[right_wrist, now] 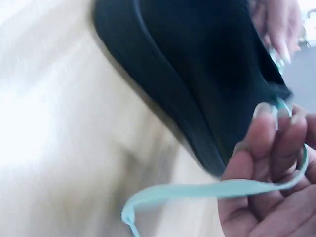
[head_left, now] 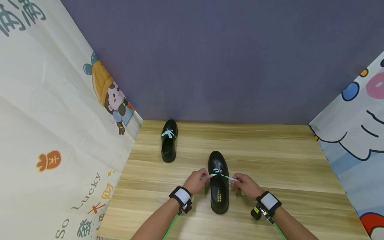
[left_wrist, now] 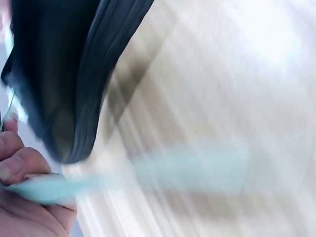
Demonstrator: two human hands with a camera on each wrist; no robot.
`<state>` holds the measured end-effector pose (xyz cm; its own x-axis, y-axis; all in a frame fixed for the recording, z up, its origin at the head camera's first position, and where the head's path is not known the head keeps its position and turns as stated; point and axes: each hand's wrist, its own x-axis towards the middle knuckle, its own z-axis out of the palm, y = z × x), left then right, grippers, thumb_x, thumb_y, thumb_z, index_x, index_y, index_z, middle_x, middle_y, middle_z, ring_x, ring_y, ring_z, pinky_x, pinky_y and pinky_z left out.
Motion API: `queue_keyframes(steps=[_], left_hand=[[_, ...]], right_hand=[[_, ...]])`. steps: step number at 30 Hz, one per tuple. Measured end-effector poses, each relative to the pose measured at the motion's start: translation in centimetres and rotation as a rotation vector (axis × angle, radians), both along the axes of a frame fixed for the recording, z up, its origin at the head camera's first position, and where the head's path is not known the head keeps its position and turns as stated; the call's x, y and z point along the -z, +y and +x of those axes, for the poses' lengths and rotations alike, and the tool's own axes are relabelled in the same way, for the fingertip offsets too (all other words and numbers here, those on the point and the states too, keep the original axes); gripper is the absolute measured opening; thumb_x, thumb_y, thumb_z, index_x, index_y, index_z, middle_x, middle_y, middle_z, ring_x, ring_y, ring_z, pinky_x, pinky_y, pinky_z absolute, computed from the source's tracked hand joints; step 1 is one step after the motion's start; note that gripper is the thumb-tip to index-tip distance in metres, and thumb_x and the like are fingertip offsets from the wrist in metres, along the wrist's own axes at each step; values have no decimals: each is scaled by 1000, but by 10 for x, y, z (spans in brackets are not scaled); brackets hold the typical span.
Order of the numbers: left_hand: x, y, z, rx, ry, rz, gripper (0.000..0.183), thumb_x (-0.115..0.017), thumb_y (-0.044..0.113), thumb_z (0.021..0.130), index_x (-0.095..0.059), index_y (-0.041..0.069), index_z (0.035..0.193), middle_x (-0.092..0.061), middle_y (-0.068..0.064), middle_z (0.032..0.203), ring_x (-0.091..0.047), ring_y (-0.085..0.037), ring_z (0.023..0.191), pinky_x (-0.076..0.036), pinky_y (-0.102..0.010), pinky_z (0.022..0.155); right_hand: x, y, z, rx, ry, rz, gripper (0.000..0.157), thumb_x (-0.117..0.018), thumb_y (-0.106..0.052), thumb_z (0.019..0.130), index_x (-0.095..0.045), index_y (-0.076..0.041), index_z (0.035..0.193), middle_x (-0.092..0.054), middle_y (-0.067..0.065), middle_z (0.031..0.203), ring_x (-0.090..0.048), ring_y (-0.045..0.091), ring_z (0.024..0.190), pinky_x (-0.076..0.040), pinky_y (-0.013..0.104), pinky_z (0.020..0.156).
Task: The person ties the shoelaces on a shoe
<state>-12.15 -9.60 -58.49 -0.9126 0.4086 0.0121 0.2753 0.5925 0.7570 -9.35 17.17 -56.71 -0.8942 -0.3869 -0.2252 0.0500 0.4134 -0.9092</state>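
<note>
A black shoe with a mint-green shoelace stands on the wooden surface, toe pointing away from me. My left hand pinches one lace end left of the shoe; my right hand pinches the other end on the right. Between the hands and the eyelets both lace ends run out sideways. In the left wrist view the lace's loose tail trails blurred from the curled fingers. The right wrist view shows the lace tail hanging across the fingers, beside the shoe's side.
A second black shoe, its mint-green lace tied in a bow, stands farther back on the left. The wooden surface meets a dark grey-blue panel at the back. Printed white cloths flank both sides.
</note>
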Motion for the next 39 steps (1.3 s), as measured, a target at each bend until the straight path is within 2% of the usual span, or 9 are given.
queue_keyframes(steps=[8,17,20,23,25,27,30,33,39], left_hand=[[-9,-38,-18,5,-19,17,17,-65,20,99,-64,12,83,-59,6,73,-46,-8,64,-41,-25,62],[-12,-76,-27,51,-6,-7,16,-66,17,98,-69,8,85,-65,2,81,-53,-8,72,-47,-28,69],[-10,-83,-26,30,21,-9,15,-65,15,98,-69,7,85,-60,1,84,-52,-10,76,-45,-29,70],[-5,-86,-23,-23,114,-49,11,-71,18,93,-73,10,85,-45,0,90,-42,-18,84,-34,-35,75],[-2,-85,-21,-66,189,-83,8,-75,22,89,-75,15,84,-35,1,91,-33,-20,86,-25,-38,75],[-1,-83,-21,-77,248,-131,7,-76,25,87,-78,19,85,-37,2,89,-35,-20,86,-21,-37,73],[-2,-78,-21,-51,264,-126,7,-74,21,89,-79,17,86,-61,7,84,-56,-17,84,-39,-36,79],[-2,-71,-22,-47,186,-66,10,-70,16,94,-77,11,90,-73,2,81,-68,-12,75,-53,-30,72],[-4,-54,-23,-216,-13,193,17,-64,16,99,-75,2,98,-75,-6,85,-71,-18,73,-55,-26,65]], right_hand=[[-15,39,-9,63,85,91,19,-52,-13,105,-63,2,101,-41,-5,69,-38,7,58,-34,24,52],[-13,69,-9,30,186,210,17,-59,-18,102,-67,-2,100,-63,5,97,-49,7,84,-42,26,71],[-11,76,-7,12,219,223,15,-61,-17,101,-68,-3,100,-63,3,97,-49,5,84,-43,25,71],[-3,80,-4,24,374,248,4,-69,-9,94,-71,-6,96,-56,-2,94,-44,3,85,-39,23,69],[2,80,-3,50,559,279,10,-77,-2,83,-74,-8,91,-48,-5,87,-39,6,81,-33,23,69],[0,77,-3,108,644,323,15,-80,1,79,-77,-10,89,-47,-6,82,-38,5,78,-32,23,66],[-10,67,-4,192,602,343,12,-78,-1,83,-78,-8,93,-59,-5,79,-42,4,70,-35,23,61],[-18,59,-5,252,438,298,9,-68,-6,95,-74,-3,100,-68,1,78,-53,4,64,-46,26,55],[-19,45,-10,335,347,173,18,-58,-12,102,-70,2,106,-73,11,87,-67,8,74,-55,27,65]])
